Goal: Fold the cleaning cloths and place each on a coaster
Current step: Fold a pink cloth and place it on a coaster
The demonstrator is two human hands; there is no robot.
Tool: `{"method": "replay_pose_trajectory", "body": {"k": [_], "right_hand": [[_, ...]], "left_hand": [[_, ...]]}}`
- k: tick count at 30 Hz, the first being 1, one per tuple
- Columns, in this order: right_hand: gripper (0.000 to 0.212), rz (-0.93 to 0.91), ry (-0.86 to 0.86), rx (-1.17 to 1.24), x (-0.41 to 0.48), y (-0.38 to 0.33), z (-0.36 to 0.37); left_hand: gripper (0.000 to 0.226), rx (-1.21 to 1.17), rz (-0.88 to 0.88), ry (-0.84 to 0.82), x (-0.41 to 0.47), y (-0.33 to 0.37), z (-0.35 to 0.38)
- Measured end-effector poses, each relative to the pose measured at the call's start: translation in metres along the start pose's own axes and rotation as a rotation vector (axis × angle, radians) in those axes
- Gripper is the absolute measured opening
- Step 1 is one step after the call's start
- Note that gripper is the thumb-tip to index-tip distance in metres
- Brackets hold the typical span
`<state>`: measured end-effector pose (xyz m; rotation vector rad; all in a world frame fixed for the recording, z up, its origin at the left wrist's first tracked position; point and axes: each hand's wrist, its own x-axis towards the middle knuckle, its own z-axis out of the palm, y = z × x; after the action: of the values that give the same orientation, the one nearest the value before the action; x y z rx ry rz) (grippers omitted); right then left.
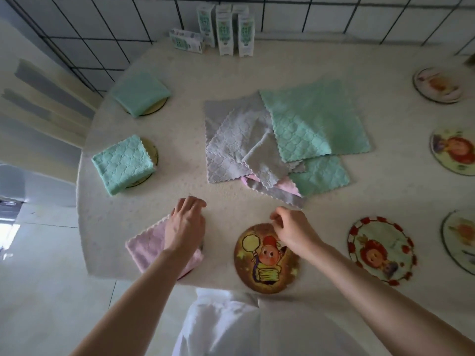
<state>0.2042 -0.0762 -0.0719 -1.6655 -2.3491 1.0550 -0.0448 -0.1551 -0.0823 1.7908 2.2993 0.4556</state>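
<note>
Left hand [186, 227]: palm down on the far corner of the folded pink cloth [146, 249], fingers loose and straight, reaching past its edge, nothing grasped. A dark coaster rim [186, 274] peeks out under that cloth at the table [180, 186] near edge

Right hand [293, 231]: fingers curled over the top rim of the brown cartoon coaster [264, 263]; can't tell if it pinches the rim or holds nothing

Two folded green cloths [123, 163] [140, 92] each sit on a coaster on the left side

Unfolded pile mid-table: grey cloth [228, 150], green cloth [313, 122] overlapping it, a pink one [290, 186] mostly buried

Bare coasters [380, 250] [455, 150] [437, 84] along the right. Cartons [223, 29] at the back wall
</note>
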Motion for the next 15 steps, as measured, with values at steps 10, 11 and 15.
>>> {"method": "replay_pose_trajectory", "body": {"k": [10, 11, 15], "right_hand": [[0.019, -0.096, 0.031, -0.185, 0.065, 0.086, -0.105], [0.018, -0.098, 0.047, -0.199, 0.073, 0.091, -0.112], [0.024, -0.099, 0.127, -0.252, 0.107, 0.109, -0.127]], "left_hand": [[0.027, -0.004, 0.184, -0.046, 0.064, 0.122, 0.036], [0.026, 0.000, 0.203, -0.053, 0.074, 0.129, 0.040], [0.017, 0.006, 0.295, -0.058, 0.116, 0.150, 0.055]]}}
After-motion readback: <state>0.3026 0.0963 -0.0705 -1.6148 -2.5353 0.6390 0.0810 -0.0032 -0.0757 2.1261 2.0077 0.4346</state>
